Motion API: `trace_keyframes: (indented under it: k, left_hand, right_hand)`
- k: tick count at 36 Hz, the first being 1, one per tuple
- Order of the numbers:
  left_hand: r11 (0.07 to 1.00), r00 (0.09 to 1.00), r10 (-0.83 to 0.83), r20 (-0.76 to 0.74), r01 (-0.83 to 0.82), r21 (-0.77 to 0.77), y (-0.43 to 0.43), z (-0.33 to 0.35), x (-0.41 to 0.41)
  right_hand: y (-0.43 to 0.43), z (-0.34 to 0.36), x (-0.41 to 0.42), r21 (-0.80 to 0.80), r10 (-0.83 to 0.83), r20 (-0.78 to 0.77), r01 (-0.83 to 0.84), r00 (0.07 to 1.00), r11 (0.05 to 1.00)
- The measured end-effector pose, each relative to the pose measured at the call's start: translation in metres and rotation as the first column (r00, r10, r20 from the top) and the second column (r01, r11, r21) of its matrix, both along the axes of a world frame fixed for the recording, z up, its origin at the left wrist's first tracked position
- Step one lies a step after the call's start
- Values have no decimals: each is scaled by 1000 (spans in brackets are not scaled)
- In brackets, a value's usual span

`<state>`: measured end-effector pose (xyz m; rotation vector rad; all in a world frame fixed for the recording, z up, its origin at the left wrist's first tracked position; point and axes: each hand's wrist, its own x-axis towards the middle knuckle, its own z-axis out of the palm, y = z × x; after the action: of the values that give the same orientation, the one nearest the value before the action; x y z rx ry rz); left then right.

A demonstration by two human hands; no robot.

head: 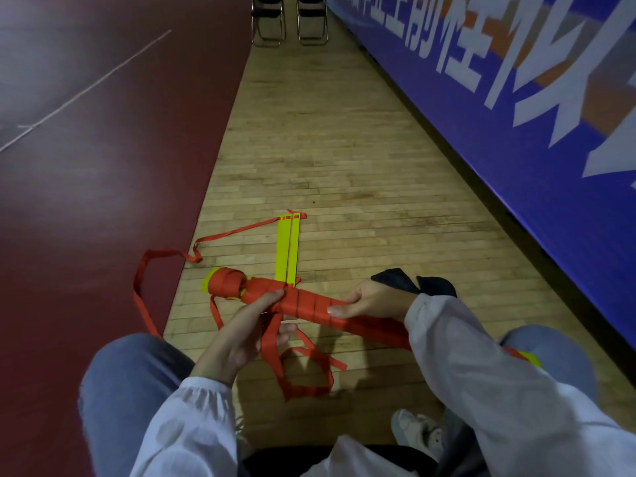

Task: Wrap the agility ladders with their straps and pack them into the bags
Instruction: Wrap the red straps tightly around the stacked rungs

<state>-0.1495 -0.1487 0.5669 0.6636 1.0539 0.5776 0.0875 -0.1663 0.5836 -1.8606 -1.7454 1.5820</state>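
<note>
A bundle of yellow agility-ladder rungs point(303, 299), wound round with red strap, lies across my lap above the floor. My right hand point(370, 302) grips the bundle at its middle, thumb on top. My left hand point(247, 328) holds the red strap point(272, 342) where it leaves the bundle, index finger pressing on the wrap. Loose strap hangs down and loops on the floor below. Two yellow rungs point(288, 249) lie flat on the wooden floor beyond the bundle, tied by strap. A dark bag point(413, 284) lies on the floor behind my right wrist.
A blue banner wall point(499, 132) runs along the right. Dark red court flooring point(86, 166) borders the wooden strip on the left. Two folding chairs point(289, 22) stand at the far end. My knees and a white shoe point(418, 432) are below.
</note>
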Motion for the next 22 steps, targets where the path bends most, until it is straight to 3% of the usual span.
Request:
trace_keyframes:
  k: [13, 22]
  left_hand:
    - [999, 999, 47, -10, -47, -25, 0, -8, 6]
    - [990, 990, 138, -36, -137, 36, -4, -14, 8]
  right_hand:
    - [-2, -9, -6, 198, -55, 67, 41, 996, 979]
    - [-1, -13, -6, 213, -15, 65, 1, 998, 977]
